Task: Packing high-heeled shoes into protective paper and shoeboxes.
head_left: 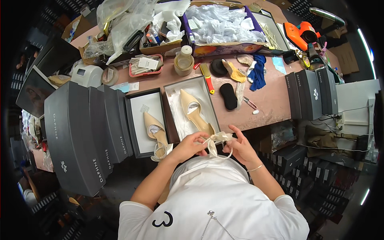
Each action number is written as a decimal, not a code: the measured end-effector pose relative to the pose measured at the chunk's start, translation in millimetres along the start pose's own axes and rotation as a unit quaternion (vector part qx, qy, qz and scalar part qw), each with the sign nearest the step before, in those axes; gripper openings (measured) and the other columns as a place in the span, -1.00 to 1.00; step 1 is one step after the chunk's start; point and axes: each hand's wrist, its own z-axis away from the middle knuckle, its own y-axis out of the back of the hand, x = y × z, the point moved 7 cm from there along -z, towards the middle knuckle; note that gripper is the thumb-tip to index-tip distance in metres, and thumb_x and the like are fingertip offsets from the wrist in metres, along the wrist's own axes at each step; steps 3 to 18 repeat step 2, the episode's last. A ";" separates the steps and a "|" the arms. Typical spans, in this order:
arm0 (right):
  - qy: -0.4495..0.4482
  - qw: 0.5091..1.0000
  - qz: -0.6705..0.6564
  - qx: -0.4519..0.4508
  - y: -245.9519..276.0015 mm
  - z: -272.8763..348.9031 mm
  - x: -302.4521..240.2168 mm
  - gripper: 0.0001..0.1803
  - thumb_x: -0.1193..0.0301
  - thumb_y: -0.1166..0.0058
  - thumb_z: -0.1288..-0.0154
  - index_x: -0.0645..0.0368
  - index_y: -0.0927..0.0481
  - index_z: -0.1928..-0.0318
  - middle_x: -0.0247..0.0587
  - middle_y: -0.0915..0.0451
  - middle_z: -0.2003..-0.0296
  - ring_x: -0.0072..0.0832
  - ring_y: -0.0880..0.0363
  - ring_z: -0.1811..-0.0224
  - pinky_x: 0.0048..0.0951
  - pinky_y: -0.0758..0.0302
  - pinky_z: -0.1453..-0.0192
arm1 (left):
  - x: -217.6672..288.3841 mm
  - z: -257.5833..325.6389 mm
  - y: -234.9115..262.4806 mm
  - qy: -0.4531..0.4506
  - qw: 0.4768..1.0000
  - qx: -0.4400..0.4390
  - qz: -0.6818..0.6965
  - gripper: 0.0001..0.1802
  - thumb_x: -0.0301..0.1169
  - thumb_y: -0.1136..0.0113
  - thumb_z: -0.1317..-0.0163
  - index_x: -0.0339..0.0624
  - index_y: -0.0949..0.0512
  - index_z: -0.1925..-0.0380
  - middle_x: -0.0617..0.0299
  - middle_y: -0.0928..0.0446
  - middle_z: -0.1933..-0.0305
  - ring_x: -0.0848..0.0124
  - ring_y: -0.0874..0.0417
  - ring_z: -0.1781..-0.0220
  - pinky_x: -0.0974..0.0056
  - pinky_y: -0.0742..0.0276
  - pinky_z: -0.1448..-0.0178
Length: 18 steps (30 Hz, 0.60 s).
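Note:
A beige pointed-toe slingback shoe (pixel 194 109) lies in an open box lined with white paper (pixel 175 96), its heel end toward me. At that end is a cream ribbon bow (pixel 216 141) with a pearl strap (pixel 222 156). My left hand (pixel 193 145) pinches the bow's left side between thumb and fingers. My right hand (pixel 241 148) grips the strap and ribbon on the other side, its index finger stretched out. To the left, the matching shoe (pixel 154 127) sits in the box lid (pixel 130 120), its pearl strap hanging near my left forearm.
Grey shoe boxes (pixel 76 132) are stacked at the left, and more boxes (pixel 308 96) stand at the right. Beyond lie a brush (pixel 207 78), thread snips (pixel 251 103), a black sponge (pixel 228 97), a glass jar (pixel 184 62) and a carton of white tissue (pixel 224 26).

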 end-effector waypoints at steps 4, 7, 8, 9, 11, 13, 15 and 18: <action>-0.035 0.997 -0.026 -0.064 2.4 8.1 -5.4 -0.19 0.59 -0.04 -0.26 0.13 0.08 -0.43 -0.10 -0.47 0.15 -0.42 -0.55 0.23 -0.34 -0.53 0.02 | -7.5 16.8 -5.4 0.043 0.996 -0.015 0.071 -0.54 -0.46 -0.15 -0.29 -0.19 -0.34 -0.19 0.24 -0.51 0.22 0.42 -0.64 0.29 0.37 -0.64 0.08; -0.035 0.997 -0.026 -0.064 2.4 8.1 -5.4 -0.19 0.59 -0.04 -0.26 0.13 0.08 -0.43 -0.10 -0.47 0.15 -0.42 -0.55 0.23 -0.34 -0.53 0.02 | -7.5 16.8 -5.4 0.043 0.996 -0.015 0.071 -0.54 -0.46 -0.15 -0.29 -0.19 -0.34 -0.19 0.24 -0.51 0.22 0.42 -0.64 0.29 0.37 -0.64 0.08; -0.035 0.997 -0.026 -0.064 2.4 8.1 -5.4 -0.19 0.59 -0.04 -0.26 0.13 0.08 -0.43 -0.10 -0.47 0.15 -0.42 -0.55 0.23 -0.34 -0.53 0.02 | -7.5 16.8 -5.4 0.043 0.996 -0.015 0.071 -0.54 -0.46 -0.15 -0.29 -0.19 -0.34 -0.19 0.24 -0.51 0.22 0.42 -0.64 0.29 0.37 -0.64 0.08; -0.035 0.997 -0.026 -0.064 2.4 8.1 -5.4 -0.19 0.59 -0.04 -0.26 0.13 0.08 -0.43 -0.10 -0.47 0.15 -0.42 -0.55 0.23 -0.34 -0.53 0.02 | -7.5 16.8 -5.4 0.043 0.996 -0.015 0.071 -0.54 -0.46 -0.15 -0.29 -0.19 -0.34 -0.19 0.24 -0.51 0.22 0.42 -0.64 0.29 0.37 -0.64 0.08; -0.035 0.997 -0.026 -0.064 2.4 8.1 -5.4 -0.19 0.59 -0.04 -0.26 0.13 0.08 -0.43 -0.10 -0.47 0.15 -0.42 -0.55 0.23 -0.34 -0.53 0.02 | -7.5 16.8 -5.4 0.043 0.996 -0.015 0.071 -0.54 -0.46 -0.15 -0.29 -0.19 -0.34 -0.19 0.24 -0.51 0.22 0.42 -0.64 0.29 0.37 -0.64 0.08; -0.035 0.997 -0.026 -0.064 2.4 8.1 -5.4 -0.19 0.59 -0.04 -0.26 0.13 0.08 -0.43 -0.10 -0.47 0.15 -0.42 -0.55 0.23 -0.34 -0.53 0.02 | -7.5 16.8 -5.4 0.043 0.996 -0.015 0.071 -0.54 -0.46 -0.15 -0.29 -0.19 -0.34 -0.19 0.24 -0.51 0.22 0.42 -0.64 0.29 0.37 -0.64 0.08; -0.035 0.997 -0.026 -0.064 2.4 8.1 -5.4 -0.19 0.59 -0.04 -0.26 0.13 0.08 -0.43 -0.10 -0.47 0.15 -0.42 -0.55 0.23 -0.34 -0.53 0.02 | -7.5 16.8 -5.4 0.043 0.996 -0.015 0.071 -0.54 -0.46 -0.15 -0.29 -0.19 -0.34 -0.19 0.24 -0.51 0.22 0.42 -0.64 0.29 0.37 -0.64 0.08; -0.035 0.997 -0.026 -0.064 2.4 8.1 -5.4 -0.19 0.59 -0.04 -0.26 0.13 0.08 -0.43 -0.10 -0.47 0.15 -0.42 -0.55 0.23 -0.34 -0.53 0.02 | -7.5 16.8 -5.4 0.043 0.996 -0.015 0.071 -0.54 -0.46 -0.15 -0.29 -0.19 -0.34 -0.19 0.24 -0.51 0.22 0.42 -0.64 0.29 0.37 -0.64 0.08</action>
